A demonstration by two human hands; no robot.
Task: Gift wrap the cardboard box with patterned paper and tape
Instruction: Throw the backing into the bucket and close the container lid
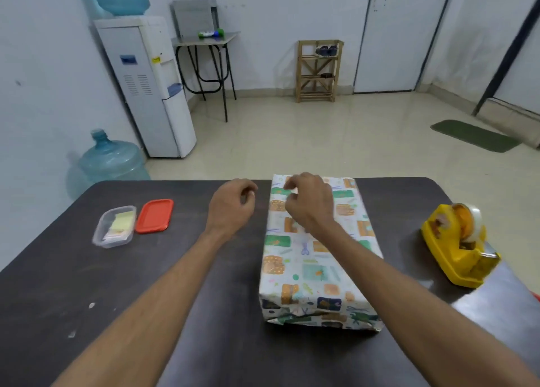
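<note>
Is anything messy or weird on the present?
Yes. The box looks messy at its near end: the folded paper there is crumpled and gapes along a jagged edge instead of lying flat. The top looks smooth.

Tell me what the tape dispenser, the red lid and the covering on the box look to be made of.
Tape dispenser: yellow plastic by its look, moulded, smooth, with a slight sheen. Red lid: probably plastic, evenly coloured, rounded corners, raised rim. Box covering: printed paper, matte, creased and folded at the near end.
</note>
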